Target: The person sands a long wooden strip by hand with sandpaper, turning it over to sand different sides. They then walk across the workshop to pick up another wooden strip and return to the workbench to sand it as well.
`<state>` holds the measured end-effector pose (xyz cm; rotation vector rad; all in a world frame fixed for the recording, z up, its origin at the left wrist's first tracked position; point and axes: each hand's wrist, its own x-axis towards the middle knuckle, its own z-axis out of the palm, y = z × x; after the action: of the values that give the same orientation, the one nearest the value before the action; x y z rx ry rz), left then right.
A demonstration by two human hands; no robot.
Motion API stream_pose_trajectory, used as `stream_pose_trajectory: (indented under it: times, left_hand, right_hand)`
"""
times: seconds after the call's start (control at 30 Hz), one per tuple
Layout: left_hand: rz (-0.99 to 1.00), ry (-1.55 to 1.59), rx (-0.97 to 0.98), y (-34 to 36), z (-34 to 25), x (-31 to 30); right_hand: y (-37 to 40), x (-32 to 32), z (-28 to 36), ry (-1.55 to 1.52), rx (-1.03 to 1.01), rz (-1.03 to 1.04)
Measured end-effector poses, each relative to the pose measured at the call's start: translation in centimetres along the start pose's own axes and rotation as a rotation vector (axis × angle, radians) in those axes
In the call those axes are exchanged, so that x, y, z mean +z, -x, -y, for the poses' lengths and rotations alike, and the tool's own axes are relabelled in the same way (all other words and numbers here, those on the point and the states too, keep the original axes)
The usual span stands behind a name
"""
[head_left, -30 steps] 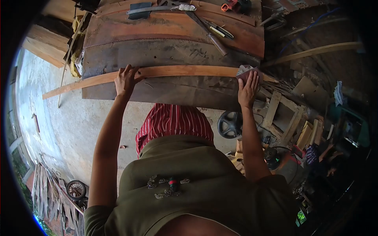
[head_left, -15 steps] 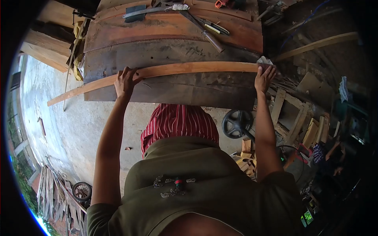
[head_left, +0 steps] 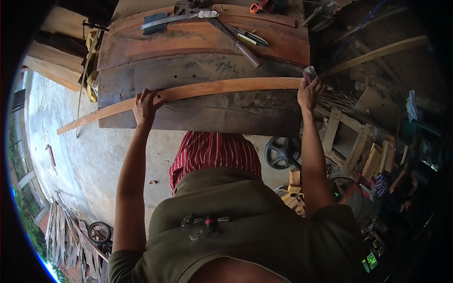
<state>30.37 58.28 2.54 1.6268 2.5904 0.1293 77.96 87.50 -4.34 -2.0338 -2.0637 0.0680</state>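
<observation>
Strip [head_left: 222,87] lies lengthwise across the desk [head_left: 212,113], near its front edge, with its left end overhanging the floor. Left hand [head_left: 144,106] grips the strip left of centre, fingers curled over its far edge and thumb at the near edge. Right hand [head_left: 309,92] is closed on a grey pad [head_left: 309,72] pressed to the strip's right end; hand tools [head_left: 236,40] lie at the desk's far side.

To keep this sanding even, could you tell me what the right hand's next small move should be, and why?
Probably draw the right hand with its sandpaper leftward along the wooden strip. The paper sits near the strip's right end, by the workbench edge, and the left hand presses the strip down.
</observation>
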Motion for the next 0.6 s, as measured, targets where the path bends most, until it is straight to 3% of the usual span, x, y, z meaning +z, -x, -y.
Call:
stream_pose_trajectory:
  times: [0.1, 0.2, 0.23, 0.3, 0.33, 0.37, 0.47, 0.57, 0.6]
  left_hand:
    - [0.023, 0.010, 0.019, -0.3, 0.7, 0.2]
    - [0.036, -0.002, 0.035, -0.9, 0.4, 0.2]
    - [0.039, -0.001, 0.042, -0.9, 0.4, 0.2]
    - [0.028, 0.014, 0.067, -1.1, 0.7, 0.1]
    - [0.020, 0.033, 0.080, -1.1, 0.7, 0.2]
    - [0.022, 0.035, 0.081, -1.2, 0.9, 0.2]
    - [0.036, 0.046, 0.104, -1.3, 1.1, 0.6]
    - [-0.011, 0.075, 0.120, -1.7, 0.9, 0.4]
    - [0.032, 0.060, 0.110, -1.9, 0.5, 0.0]
  right_hand:
    - [1.2, -1.9, -2.5, -0.025, -0.188, -0.010]
    - [-3.6, 2.7, -10.7, 0.059, -0.095, 0.055]
    - [-3.6, 1.0, -8.8, 0.057, -0.090, 0.054]
    - [-3.7, -2.2, -4.6, 0.010, 0.228, 0.059]
    - [-3.1, -1.6, -3.7, 0.037, 0.219, -0.113]
    - [-2.4, -1.4, -3.2, 0.040, 0.220, -0.114]
    - [-0.4, -1.7, -2.8, 0.146, -0.046, -0.163]
    - [-0.1, -1.2, -8.9, 0.023, -0.047, -0.114]
    - [-0.9, -1.7, -9.4, 0.009, 0.089, -0.060]
